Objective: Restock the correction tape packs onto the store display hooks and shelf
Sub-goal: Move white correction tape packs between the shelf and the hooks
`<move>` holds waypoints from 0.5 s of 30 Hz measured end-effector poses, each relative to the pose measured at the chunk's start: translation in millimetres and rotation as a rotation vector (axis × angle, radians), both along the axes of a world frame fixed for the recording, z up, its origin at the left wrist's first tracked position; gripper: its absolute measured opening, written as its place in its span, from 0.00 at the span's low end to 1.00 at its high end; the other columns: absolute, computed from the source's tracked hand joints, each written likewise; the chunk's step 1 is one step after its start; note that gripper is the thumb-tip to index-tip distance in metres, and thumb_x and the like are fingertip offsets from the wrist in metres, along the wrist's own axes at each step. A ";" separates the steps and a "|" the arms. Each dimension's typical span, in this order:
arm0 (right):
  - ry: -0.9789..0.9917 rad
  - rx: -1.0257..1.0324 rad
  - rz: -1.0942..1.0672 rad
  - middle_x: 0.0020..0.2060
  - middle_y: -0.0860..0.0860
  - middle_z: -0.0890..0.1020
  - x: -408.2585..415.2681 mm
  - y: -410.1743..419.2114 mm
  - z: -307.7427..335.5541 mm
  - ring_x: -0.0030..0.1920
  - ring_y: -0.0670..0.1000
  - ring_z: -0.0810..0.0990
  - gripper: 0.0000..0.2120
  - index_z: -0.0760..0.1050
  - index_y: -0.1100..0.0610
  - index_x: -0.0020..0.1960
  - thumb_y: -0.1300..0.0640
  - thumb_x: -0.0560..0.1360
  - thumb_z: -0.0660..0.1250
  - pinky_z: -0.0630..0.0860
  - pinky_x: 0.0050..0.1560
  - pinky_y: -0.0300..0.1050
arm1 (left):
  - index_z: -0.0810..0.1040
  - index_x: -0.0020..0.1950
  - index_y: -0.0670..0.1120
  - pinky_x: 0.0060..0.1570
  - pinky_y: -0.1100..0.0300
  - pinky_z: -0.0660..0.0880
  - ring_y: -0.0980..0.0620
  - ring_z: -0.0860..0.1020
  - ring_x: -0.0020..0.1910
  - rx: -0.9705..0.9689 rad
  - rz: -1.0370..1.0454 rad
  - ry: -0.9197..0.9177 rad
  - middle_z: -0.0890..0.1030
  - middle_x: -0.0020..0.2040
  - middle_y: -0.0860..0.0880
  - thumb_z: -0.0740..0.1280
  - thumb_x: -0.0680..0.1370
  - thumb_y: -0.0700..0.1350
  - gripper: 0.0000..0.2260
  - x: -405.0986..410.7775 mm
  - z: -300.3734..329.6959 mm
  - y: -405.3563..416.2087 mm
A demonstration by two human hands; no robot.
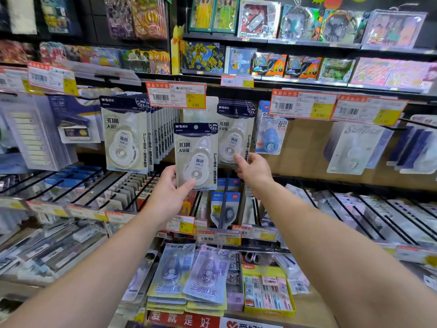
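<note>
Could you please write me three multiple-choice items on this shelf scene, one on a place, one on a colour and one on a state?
1. Where is the loose correction tape pack?
A. lying on the bottom shelf
B. held up in front of the hooks, between two hanging rows
C. hanging on the far right hook

2. What colour is the top band of that pack?
A. dark navy
B. bright red
C. green

3. What is the right hand doing?
A. hanging idle
B. holding scissors
C. gripping the lower edge of the hanging packs

Answers:
1 B, the left hand holds it up between the full left row and the shorter right one.
2 A, the header with white lettering is navy.
3 C, its fingers and thumb close on the front pack's bottom edge.
</note>
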State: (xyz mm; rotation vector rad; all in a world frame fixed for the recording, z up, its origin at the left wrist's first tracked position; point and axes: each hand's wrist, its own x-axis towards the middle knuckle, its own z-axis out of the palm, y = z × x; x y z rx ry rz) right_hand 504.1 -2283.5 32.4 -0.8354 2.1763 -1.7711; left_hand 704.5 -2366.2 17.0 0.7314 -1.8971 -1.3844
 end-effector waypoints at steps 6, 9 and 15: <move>-0.073 0.029 -0.102 0.59 0.51 0.78 5.6 8.1 3.3 0.50 0.50 0.82 0.28 0.68 0.56 0.70 0.43 0.75 0.69 0.79 0.39 0.40 | 0.67 0.69 0.51 0.54 0.60 0.72 0.55 0.78 0.57 0.018 -0.009 0.004 0.80 0.59 0.53 0.67 0.80 0.44 0.19 0.1 -3.3 1.0; -0.104 0.053 -0.155 0.49 0.50 0.78 16.9 23.9 0.8 0.38 0.46 0.80 0.20 0.70 0.55 0.63 0.46 0.77 0.69 0.76 0.37 0.40 | 0.68 0.68 0.51 0.56 0.59 0.73 0.56 0.78 0.57 0.001 -0.019 -0.009 0.80 0.58 0.54 0.67 0.80 0.44 0.18 2.4 -1.9 6.6; -0.016 -0.007 0.152 0.44 0.53 0.83 59.7 54.4 -1.1 0.42 0.51 0.80 0.20 0.78 0.54 0.51 0.39 0.81 0.56 0.79 0.50 0.49 | 0.68 0.67 0.50 0.57 0.61 0.74 0.57 0.79 0.57 -0.024 -0.066 0.016 0.80 0.59 0.53 0.67 0.80 0.43 0.17 3.7 3.5 17.3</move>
